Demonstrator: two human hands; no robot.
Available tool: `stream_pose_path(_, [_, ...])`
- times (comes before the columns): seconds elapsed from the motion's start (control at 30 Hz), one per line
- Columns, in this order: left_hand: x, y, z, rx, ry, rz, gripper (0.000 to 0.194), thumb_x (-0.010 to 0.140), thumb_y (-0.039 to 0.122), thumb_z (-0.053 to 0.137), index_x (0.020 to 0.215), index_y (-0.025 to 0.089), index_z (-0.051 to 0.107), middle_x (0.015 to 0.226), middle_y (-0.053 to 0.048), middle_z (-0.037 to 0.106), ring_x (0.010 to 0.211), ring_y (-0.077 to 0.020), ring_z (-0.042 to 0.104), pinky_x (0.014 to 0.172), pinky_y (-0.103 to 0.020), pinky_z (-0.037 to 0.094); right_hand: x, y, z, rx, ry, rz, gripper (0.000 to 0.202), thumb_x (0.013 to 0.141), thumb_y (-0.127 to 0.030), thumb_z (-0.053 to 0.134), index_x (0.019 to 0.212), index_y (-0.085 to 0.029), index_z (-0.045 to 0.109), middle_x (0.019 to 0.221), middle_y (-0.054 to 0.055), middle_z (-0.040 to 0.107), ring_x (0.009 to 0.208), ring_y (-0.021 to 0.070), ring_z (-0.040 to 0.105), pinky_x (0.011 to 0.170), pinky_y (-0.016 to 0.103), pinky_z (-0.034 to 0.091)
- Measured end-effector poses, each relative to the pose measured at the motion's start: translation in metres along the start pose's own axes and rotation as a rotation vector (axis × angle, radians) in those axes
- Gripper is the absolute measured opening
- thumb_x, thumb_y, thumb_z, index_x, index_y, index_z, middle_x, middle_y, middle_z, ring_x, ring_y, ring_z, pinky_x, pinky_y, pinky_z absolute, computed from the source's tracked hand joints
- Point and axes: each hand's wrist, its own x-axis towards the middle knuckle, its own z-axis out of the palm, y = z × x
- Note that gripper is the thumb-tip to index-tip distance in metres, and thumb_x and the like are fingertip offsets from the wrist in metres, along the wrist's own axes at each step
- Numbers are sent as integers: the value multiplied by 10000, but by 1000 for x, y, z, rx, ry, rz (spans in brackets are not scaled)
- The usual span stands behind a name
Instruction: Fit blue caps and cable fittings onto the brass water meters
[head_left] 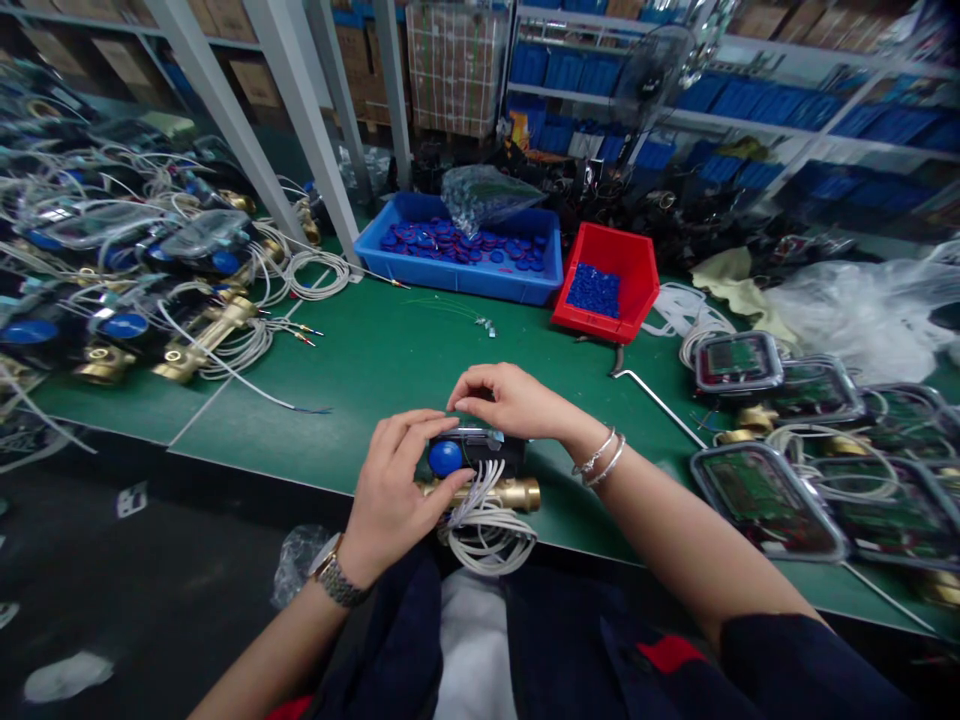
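At the table's front edge lies a flow meter (517,494) with a brass pipe body, a black housing and a round blue cap (446,458) facing me. A coil of grey-white cable (491,540) hangs from its front. My left hand (401,475) grips the housing's left end, fingers over the top and thumb below the blue cap. At the top edge of the housing my right hand (514,398) is closed in a pinch; whatever is between its fingertips is too small to make out. A small pale-blue tag (496,436) shows on the housing below this hand.
A blue tray (465,280) of blue discs and a red bin (637,290) of small blue parts stand behind. Thin wires with small tags (487,326) lie on the green table (360,350). Meters crowd the left; clear-lidded units (765,500) and a metal rod (660,405) lie right.
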Motion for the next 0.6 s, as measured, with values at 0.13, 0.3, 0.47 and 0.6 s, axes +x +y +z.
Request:
stream_pose_path(0.13, [-3,1,4,41,-12,44,528,830,323,764,1309,237,558,1312,-103,545,1220,-279,516,1048,-462,438,-4,-5,-3,45,-58,-16,174,880,-88,580,973,-163,706,688,-53,546,642,94,482,631,226,347])
stream_pose_path(0.3, [-6,-5,5,59,-17,111,486,853,258,735,1305,243,557,1366,-110,520,1253,-280,497,1060,-475,431,-7,-11,-3,46,-45,-20,246,862,-67,589,1066,-168,684,690,-66,499,641,91,453,634,227,329])
stream_pose_path(0.47, [-5,-13,-6,68,-27,153,504,842,271,752,1305,251,553,1365,-108,540,1246,-282,514,1046,-483,448,-8,-9,-3,30,-28,15,209,870,-75,583,1025,-165,692,684,-62,499,640,91,449,640,229,328])
stream_pose_path(0.6, [-3,-7,-4,119,-12,150,403,857,206,706,1243,261,603,1346,-100,559,1232,-281,528,1029,-485,452,-9,-10,-2,20,-42,-4,195,873,-92,588,1018,-171,691,675,-64,502,631,91,456,626,227,323])
